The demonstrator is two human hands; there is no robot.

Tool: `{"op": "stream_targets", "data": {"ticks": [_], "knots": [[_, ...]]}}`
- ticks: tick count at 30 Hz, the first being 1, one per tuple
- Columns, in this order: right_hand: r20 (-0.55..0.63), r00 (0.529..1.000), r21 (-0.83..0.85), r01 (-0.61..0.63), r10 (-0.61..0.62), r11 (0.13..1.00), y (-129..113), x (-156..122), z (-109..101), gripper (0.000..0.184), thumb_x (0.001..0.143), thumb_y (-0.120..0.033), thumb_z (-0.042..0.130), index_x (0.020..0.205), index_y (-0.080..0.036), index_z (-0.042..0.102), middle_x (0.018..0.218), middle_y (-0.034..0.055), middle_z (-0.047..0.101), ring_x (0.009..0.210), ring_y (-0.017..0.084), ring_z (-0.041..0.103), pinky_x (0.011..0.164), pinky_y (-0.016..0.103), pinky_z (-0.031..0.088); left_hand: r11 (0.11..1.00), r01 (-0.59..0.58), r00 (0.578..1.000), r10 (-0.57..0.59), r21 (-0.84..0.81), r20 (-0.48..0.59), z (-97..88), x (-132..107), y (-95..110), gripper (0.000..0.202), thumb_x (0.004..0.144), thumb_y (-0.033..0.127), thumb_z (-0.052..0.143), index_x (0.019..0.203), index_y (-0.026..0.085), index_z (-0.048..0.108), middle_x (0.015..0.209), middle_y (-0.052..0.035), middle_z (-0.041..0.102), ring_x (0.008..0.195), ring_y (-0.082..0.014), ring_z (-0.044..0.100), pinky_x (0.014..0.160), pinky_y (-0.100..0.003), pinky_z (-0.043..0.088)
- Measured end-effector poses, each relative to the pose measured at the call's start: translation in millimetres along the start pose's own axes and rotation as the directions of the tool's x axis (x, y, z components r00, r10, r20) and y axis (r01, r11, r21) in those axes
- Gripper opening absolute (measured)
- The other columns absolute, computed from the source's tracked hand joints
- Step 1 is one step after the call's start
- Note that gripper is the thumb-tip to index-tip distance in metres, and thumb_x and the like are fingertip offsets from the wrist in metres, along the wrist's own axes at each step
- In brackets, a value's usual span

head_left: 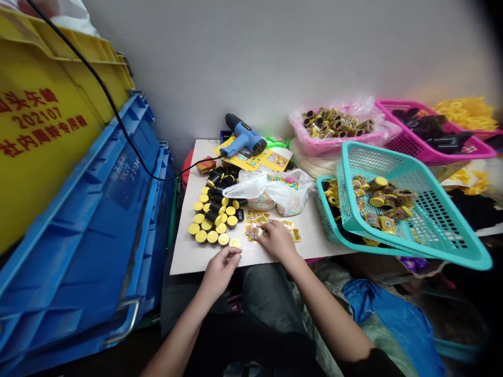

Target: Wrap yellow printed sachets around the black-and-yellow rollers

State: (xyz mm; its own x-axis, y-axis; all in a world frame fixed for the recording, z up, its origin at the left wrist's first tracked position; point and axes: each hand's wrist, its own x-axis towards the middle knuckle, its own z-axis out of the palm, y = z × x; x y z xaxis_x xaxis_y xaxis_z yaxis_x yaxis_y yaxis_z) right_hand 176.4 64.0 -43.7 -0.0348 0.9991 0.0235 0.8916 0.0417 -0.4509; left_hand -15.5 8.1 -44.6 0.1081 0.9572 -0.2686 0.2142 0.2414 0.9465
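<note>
My left hand (pixel 220 269) is over the front edge of the table, thumb and fingers drawn together; whatever they may hold is hidden. Just beyond its fingertips stands a yellow-topped piece (pixel 234 243), at the front of a group of black tubs with yellow lids (pixel 212 237). Several of these tubs stand upright, others lie on their sides. My right hand (pixel 278 240) reaches down onto small yellow printed labels (pixel 257 217) spread on the tabletop. Its thumb and fingers close on one label (pixel 254 232), partly covered by the hand.
Behind the labels sits a white plastic bag of colourful beads (pixel 288 196). A blue heat gun (pixel 244 137) rests on yellow printed cards (pixel 277 159), its black cord running left. Turquoise baskets (pixel 436 238) overhang the table at right; pink baskets (pixel 326 148) stand behind. Blue crates (pixel 74 251) are at left.
</note>
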Motion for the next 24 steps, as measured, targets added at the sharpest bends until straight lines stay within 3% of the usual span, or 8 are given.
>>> {"op": "stream_targets", "data": {"ticks": [4,8,10,12,15,18,21,24], "knots": [[-0.009,1.000,0.084,-0.016,0.017,0.996,5,5,8,0.012,0.079,-0.030,0.063,0.074,-0.020,0.068,0.079,0.0069,0.065,0.086,0.023,0.057,0.076,0.032,0.040,0.999,-0.016,1.000,0.016,-0.040,0.018,-0.9,-4,2,0.027,0.076,0.040,0.057,0.085,0.016,0.065,0.070,-0.0026,0.064,0.059,-0.0141,0.057,0.049,-0.022,0.043],[0.009,1.000,0.184,-0.013,0.011,0.983,7,-3,-7,0.013,0.082,-0.027,0.057,0.091,-0.020,0.064,0.083,0.0032,0.065,0.077,0.017,0.057,0.070,0.028,0.042,0.992,-0.119,0.990,0.116,-0.041,-0.084,-4.5,-9,10,0.025,0.080,0.040,0.054,0.078,0.017,0.064,0.061,0.0004,0.059,0.053,-0.0118,0.053,0.048,-0.021,0.043],[0.094,0.992,0.334,0.051,-0.087,0.941,1,-12,-19,0.027,0.079,-0.025,0.059,0.106,-0.020,0.057,0.089,0.0020,0.063,0.074,0.015,0.057,0.067,0.026,0.043,0.971,-0.238,0.962,0.237,0.007,-0.138,-4.5,-8,18,0.020,0.079,0.036,0.058,0.079,0.018,0.065,0.071,-0.0019,0.063,0.065,-0.0142,0.058,0.060,-0.024,0.048],[0.201,0.946,0.485,0.130,-0.255,0.865,-9,-20,-32,0.042,0.075,-0.022,0.062,0.115,-0.022,0.050,0.091,0.0012,0.060,0.075,0.014,0.056,0.068,0.026,0.043,0.952,-0.304,0.945,0.307,0.037,-0.118,-2.3,-4,28,0.021,0.072,0.031,0.067,0.090,0.020,0.065,0.086,-0.0036,0.065,0.080,-0.0172,0.061,0.071,-0.028,0.050],[0.251,0.894,0.597,0.159,-0.371,0.786,-23,-29,-44,0.043,0.074,-0.019,0.060,0.116,-0.023,0.049,0.084,-0.0007,0.056,0.074,0.014,0.052,0.069,0.026,0.042,0.972,-0.223,0.975,0.221,-0.076,-0.031,4.1,2,39,0.036,0.069,0.025,0.069,0.104,0.021,0.061,0.078,0.0005,0.062,0.074,-0.0146,0.060,0.069,-0.026,0.050],[0.147,0.960,0.775,0.039,-0.240,0.630,-32,-31,-38,0.035,0.077,-0.024,0.059,0.111,-0.022,0.050,0.081,-0.0010,0.052,0.073,0.013,0.049,0.068,0.026,0.041,0.943,-0.108,0.991,0.079,-0.316,-0.105,10.8,3,43,0.031,0.071,0.025,0.069,0.099,0.019,0.059,0.068,0.0044,0.058,0.064,-0.0106,0.058,0.063,-0.021,0.047],[0.202,0.973,0.893,-0.135,-0.114,0.428,-35,-33,-18,0.023,0.080,-0.038,0.059,0.093,-0.020,0.056,0.078,-0.0001,0.052,0.069,0.013,0.048,0.064,0.025,0.040,0.883,-0.090,0.975,-0.017,-0.460,-0.223,15.3,-2,41,0.030,0.067,0.028,0.072,0.091,0.018,0.057,0.071,0.0037,0.060,0.063,-0.0095,0.057,0.058,-0.018,0.045],[0.219,0.975,0.890,-0.181,-0.044,0.419,-38,-34,-5,0.033,0.082,-0.048,0.055,0.068,-0.018,0.052,0.065,-0.0018,0.048,0.062,0.012,0.044,0.059,0.025,0.036,0.891,-0.054,0.977,-0.045,-0.450,-0.206,15.5,-6,40,0.029,0.068,0.030,0.072,0.089,0.017,0.056,0.071,0.0028,0.062,0.063,-0.0094,0.057,0.054,-0.017,0.042]]}}
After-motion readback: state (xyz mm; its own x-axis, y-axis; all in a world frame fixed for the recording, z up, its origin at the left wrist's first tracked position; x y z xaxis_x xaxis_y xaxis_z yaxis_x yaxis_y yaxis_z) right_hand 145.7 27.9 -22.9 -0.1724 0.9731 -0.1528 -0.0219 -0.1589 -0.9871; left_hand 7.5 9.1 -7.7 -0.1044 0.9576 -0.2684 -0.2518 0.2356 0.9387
